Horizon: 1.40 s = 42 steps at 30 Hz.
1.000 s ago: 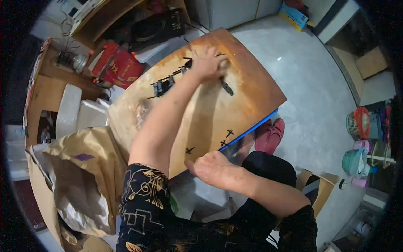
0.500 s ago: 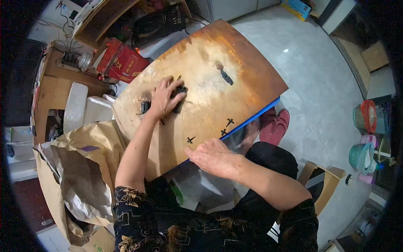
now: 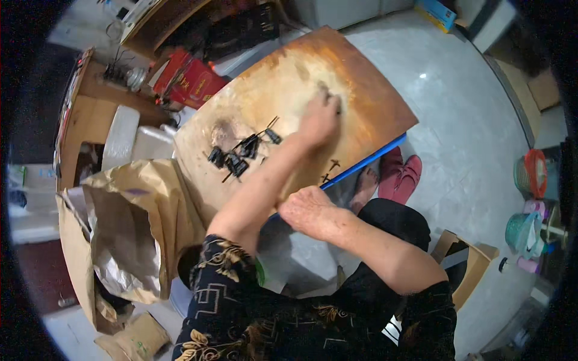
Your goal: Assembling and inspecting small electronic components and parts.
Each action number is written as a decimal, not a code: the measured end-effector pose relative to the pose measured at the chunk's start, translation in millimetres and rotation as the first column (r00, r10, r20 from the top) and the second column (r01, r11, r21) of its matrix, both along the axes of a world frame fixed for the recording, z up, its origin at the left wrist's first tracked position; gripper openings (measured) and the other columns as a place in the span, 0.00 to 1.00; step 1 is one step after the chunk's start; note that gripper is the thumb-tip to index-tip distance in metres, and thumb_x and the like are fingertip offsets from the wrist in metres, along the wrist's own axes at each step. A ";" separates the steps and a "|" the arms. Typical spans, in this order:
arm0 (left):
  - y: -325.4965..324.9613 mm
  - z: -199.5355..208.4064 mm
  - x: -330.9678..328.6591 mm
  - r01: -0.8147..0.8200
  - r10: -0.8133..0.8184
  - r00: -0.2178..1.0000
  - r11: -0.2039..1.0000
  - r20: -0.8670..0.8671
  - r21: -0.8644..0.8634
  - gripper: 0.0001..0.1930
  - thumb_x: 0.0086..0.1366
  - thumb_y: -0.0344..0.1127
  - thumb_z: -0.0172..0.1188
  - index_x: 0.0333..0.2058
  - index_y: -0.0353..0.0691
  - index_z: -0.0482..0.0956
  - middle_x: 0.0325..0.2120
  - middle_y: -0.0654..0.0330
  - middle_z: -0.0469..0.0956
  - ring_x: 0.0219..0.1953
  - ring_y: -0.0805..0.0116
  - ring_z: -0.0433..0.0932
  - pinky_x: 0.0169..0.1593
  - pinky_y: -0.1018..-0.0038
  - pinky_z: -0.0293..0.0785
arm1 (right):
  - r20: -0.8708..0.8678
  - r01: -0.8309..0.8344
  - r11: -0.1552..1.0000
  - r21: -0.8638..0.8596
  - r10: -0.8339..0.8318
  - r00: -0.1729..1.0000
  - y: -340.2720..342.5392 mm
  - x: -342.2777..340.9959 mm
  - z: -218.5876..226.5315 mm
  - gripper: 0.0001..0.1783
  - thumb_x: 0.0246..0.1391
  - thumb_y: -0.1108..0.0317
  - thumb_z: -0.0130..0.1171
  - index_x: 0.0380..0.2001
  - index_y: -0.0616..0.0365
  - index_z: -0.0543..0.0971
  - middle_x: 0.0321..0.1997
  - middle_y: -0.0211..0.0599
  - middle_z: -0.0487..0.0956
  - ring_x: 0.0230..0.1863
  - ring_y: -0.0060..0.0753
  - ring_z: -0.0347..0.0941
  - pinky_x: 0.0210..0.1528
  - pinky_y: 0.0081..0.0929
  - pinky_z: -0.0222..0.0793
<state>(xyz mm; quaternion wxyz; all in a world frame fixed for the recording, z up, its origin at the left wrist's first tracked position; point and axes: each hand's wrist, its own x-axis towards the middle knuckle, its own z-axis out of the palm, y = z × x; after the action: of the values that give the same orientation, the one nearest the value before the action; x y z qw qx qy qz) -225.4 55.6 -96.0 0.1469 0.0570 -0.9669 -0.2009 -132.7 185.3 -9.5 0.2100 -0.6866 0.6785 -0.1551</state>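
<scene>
My left hand point(image 3: 320, 120) reaches over the far middle of the worn wooden tabletop point(image 3: 361, 78). It covers most of a small dark piece there, and its fingers are blurred. At the near edge of the board, my right hand point(image 3: 306, 207) is closed with its fingers curled under; whatever it may hold is hidden. Several black plastic-looking parts point(image 3: 236, 165), some with thin rods, lie in a loose group on the left half. Beyond my right hand, close to the blue-trimmed edge, are two small black cross-shaped pieces point(image 3: 334, 163).
A large open brown paper bag point(image 3: 180, 204) stands against the left side of the table. Behind it are white foam blocks point(image 3: 120, 135) and a red box point(image 3: 192, 78). Red shoes point(image 3: 406, 177) and an open cardboard box point(image 3: 472, 271) are on the floor to the right.
My left hand has left the black parts and moved right and away to the dark piece, uncovering the group. My right hand stays near the edge, now over where a small cross-shaped piece lay.
</scene>
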 end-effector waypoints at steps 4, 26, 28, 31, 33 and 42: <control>36.1 -3.9 9.6 0.134 -0.134 0.991 0.990 0.002 -0.049 0.20 0.52 0.32 0.53 0.46 0.40 0.66 0.38 0.44 0.66 0.37 0.43 0.70 0.41 0.58 0.69 | -0.049 -0.017 1.000 -0.020 0.016 0.999 12.8 0.3 -7.9 0.06 0.38 0.71 0.51 0.18 0.57 0.78 0.22 0.43 0.78 0.27 0.41 0.76 0.29 0.33 0.71; -40.8 18.5 213.3 -0.423 0.427 0.904 0.898 -0.007 0.121 0.12 0.58 0.34 0.55 0.41 0.39 0.71 0.31 0.52 0.74 0.29 0.58 0.75 0.33 0.69 0.72 | 0.095 0.224 0.964 -0.141 -0.213 0.973 4.1 2.1 2.2 0.10 0.49 0.65 0.52 0.34 0.56 0.69 0.26 0.48 0.75 0.31 0.52 0.73 0.31 0.44 0.68; -32.9 30.8 219.8 -0.265 0.266 0.962 0.854 0.063 0.447 0.11 0.62 0.32 0.51 0.43 0.39 0.71 0.27 0.60 0.74 0.27 0.71 0.74 0.32 0.75 0.72 | 0.270 0.383 0.894 -0.233 -0.319 0.909 -0.5 -3.6 3.0 0.14 0.49 0.68 0.51 0.41 0.56 0.68 0.30 0.51 0.75 0.35 0.53 0.72 0.34 0.45 0.67; -22.3 63.4 228.7 -0.216 0.125 0.976 0.561 0.176 0.799 0.10 0.63 0.33 0.50 0.43 0.38 0.70 0.27 0.65 0.72 0.27 0.78 0.72 0.32 0.80 0.71 | 0.342 0.295 0.923 -0.248 -0.201 0.918 -0.2 -3.3 3.2 0.13 0.50 0.69 0.52 0.40 0.57 0.70 0.32 0.50 0.75 0.36 0.52 0.72 0.35 0.41 0.67; -20.1 80.4 232.2 -0.147 -0.007 0.986 0.432 0.166 0.890 0.10 0.63 0.33 0.51 0.42 0.38 0.70 0.26 0.65 0.72 0.27 0.78 0.72 0.31 0.81 0.70 | 0.327 0.159 0.923 -0.349 -0.039 0.944 -1.0 0.8 8.1 0.13 0.50 0.68 0.51 0.41 0.53 0.71 0.33 0.44 0.76 0.36 0.48 0.73 0.37 0.41 0.69; -19.9 84.4 241.4 -0.214 0.159 0.967 0.091 0.198 0.973 0.10 0.62 0.33 0.52 0.41 0.39 0.68 0.20 0.66 0.73 0.18 0.79 0.71 0.20 0.86 0.65 | 0.604 0.268 0.927 -0.262 -0.059 0.795 -25.1 32.9 0.3 0.09 0.54 0.70 0.48 0.37 0.61 0.71 0.26 0.42 0.75 0.28 0.39 0.74 0.31 0.31 0.69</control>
<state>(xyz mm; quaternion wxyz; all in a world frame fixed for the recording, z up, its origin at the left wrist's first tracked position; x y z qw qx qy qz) 16.0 35.7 -11.7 0.0760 0.2655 -0.5766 -0.7689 -99.8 160.2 -9.3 0.2747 -0.5683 0.6017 -0.4895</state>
